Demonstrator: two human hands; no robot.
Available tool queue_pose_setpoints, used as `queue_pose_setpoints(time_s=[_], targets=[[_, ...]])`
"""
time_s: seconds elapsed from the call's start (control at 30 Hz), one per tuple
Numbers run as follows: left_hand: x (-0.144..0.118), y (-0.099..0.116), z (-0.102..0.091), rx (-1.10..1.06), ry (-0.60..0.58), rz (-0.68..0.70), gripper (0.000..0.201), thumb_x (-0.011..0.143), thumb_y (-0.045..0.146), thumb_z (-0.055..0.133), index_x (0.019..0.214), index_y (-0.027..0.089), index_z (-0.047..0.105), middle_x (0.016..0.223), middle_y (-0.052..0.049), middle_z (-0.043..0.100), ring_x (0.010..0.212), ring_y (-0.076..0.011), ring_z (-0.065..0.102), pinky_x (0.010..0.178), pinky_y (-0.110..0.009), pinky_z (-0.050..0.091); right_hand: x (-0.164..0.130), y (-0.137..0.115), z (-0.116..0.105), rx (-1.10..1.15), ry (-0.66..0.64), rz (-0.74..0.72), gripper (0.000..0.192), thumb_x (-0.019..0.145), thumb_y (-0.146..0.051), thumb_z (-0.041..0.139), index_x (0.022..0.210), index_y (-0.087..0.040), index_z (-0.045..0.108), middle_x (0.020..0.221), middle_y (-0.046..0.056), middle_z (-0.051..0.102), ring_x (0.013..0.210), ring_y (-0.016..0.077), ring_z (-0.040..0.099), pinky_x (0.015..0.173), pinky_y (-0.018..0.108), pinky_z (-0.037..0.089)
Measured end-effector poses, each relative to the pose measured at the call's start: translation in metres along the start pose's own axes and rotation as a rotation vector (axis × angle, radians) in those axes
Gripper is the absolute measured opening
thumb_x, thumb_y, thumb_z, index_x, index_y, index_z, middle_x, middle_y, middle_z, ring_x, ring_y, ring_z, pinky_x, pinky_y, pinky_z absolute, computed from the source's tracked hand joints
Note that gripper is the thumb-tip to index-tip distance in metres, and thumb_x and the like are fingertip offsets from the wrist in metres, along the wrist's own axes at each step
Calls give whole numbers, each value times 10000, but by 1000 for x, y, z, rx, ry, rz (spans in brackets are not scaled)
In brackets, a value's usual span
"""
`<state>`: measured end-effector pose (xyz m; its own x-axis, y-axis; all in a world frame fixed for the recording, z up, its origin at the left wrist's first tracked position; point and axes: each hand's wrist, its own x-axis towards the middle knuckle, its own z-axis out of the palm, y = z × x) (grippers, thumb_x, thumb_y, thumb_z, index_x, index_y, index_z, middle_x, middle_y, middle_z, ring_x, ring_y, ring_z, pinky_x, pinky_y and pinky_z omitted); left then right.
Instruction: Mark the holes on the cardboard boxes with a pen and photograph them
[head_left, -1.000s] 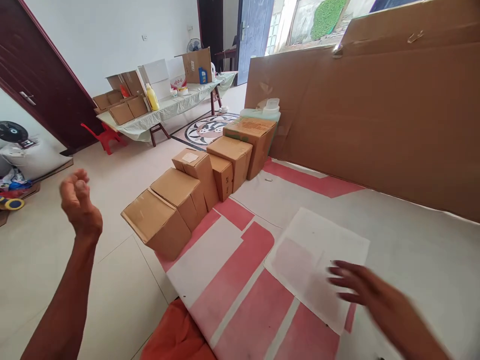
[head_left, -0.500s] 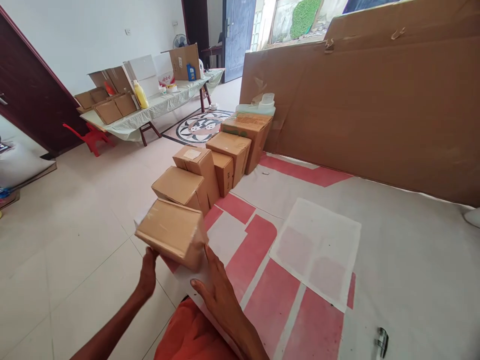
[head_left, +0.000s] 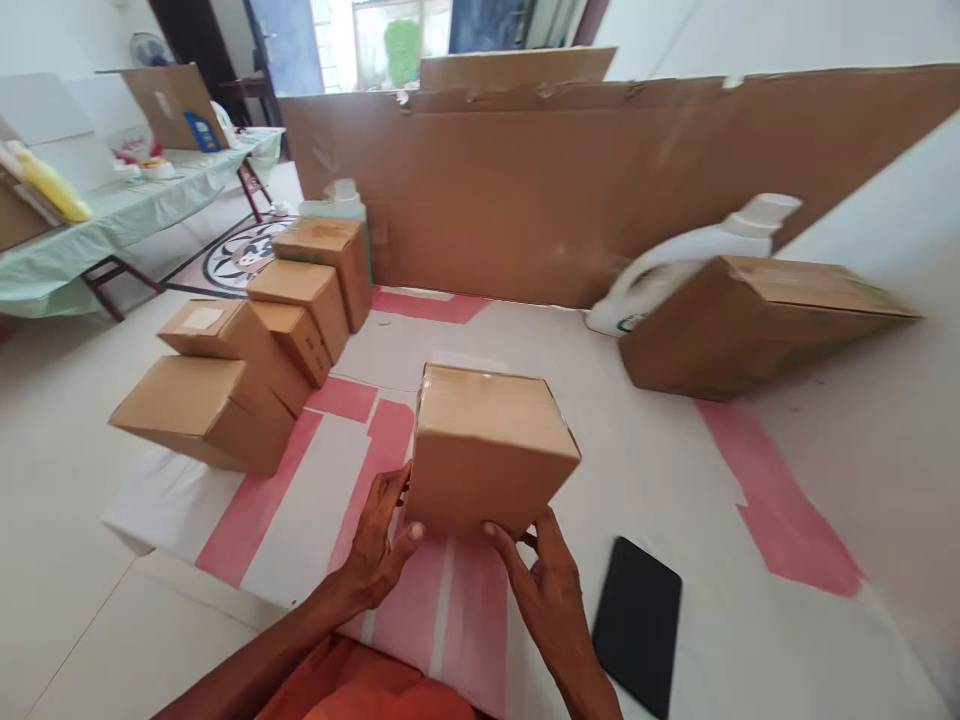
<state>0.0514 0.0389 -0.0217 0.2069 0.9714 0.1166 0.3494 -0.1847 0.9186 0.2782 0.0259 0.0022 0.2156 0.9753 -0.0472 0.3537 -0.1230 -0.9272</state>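
A brown cardboard box (head_left: 491, 455) is in front of me, over the middle of the table. My left hand (head_left: 379, 545) presses against its left side, thumb at the near lower corner. At the lower right of the same box, my right hand (head_left: 547, 595) grips the edge with its thumb on the near face and its fingers round the side. Whether the box's underside touches the table is hidden. The white and pink cloth (head_left: 292, 510) lies beneath. Just right of my right hand lies a flat black tablet-like object (head_left: 639, 625).
Several cardboard boxes (head_left: 300, 285) form a row along the left edge. At the right, a larger carton (head_left: 750, 330) stands beside a white jug (head_left: 675, 265). A tall cardboard panel (head_left: 487, 200) closes off the back. Another table (head_left: 172, 200) bears bottles at far left.
The box has moved from the left end of the row to the table's middle, both hands moving with it. My view has turned right, bringing the jug, larger carton and black object into sight.
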Motion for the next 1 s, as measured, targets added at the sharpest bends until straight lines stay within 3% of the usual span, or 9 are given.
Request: queue_pose_setpoints(time_s=[0.13, 0.33, 0.5, 0.67, 0.83, 0.9, 1.0], targets=[[41, 11, 10, 34, -67, 65, 654, 1050, 598, 442, 1602, 247, 423, 1319, -145, 557, 1209, -295, 560, 1056, -514, 501, 9, 1, -6, 63, 102, 58, 503, 945, -630, 618, 1242, -225, 646, 1207, 120, 703, 1056, 294, 682, 788, 393, 597], [55, 11, 14, 63, -36, -21, 622, 1062, 592, 409, 1589, 265, 452, 1269, -120, 566, 1161, -278, 573, 1045, -495, 498, 17, 11, -7, 91, 100, 66, 689, 972, -692, 539, 1459, -204, 556, 1280, 146, 663, 1077, 293, 662, 776, 386, 584], [63, 19, 8, 89, 11, -30, 639, 1057, 626, 362, 1544, 245, 525, 1192, -113, 578, 1160, -293, 567, 1051, -512, 485, 21, 17, -1, 128, 40, -14, 635, 1056, -647, 378, 1569, -297, 506, 1472, 105, 602, 1339, 318, 562, 1110, 507, 482], [62, 12, 3, 65, -3, -15, 668, 1054, 664, 326, 1538, 250, 528, 1299, -129, 580, 1285, -305, 525, 1132, -528, 428, 18, 28, 1, 185, 7, 8, 686, 1063, -656, 314, 1634, -290, 422, 1568, 93, 545, 1440, 313, 505, 1215, 565, 399], [53, 0, 4, -14, -60, -25, 654, 1074, 618, 346, 1620, 262, 401, 1520, -142, 506, 1446, -309, 445, 1216, -555, 361, 11, 36, 5, 191, -32, 94, 849, 979, -657, 561, 1689, -308, 253, 1670, 134, 421, 1424, 342, 544, 1097, 551, 524], [45, 5, 3, -28, -92, -33, 636, 1074, 593, 383, 1631, 284, 379, 1529, -141, 510, 1428, -318, 472, 1189, -570, 395, 9, 32, 4, 167, -33, 73, 849, 957, -609, 631, 1672, -299, 294, 1661, 142, 436, 1404, 348, 558, 1069, 533, 542], [31, 25, -6, 19, -139, 59, 690, 1046, 574, 472, 1656, 284, 330, 1470, -163, 525, 1319, -329, 530, 1084, -563, 486, 9, 13, -10, 164, 30, 19, 684, 963, -575, 640, 1551, -253, 502, 1467, 143, 629, 1220, 319, 666, 985, 451, 575]])
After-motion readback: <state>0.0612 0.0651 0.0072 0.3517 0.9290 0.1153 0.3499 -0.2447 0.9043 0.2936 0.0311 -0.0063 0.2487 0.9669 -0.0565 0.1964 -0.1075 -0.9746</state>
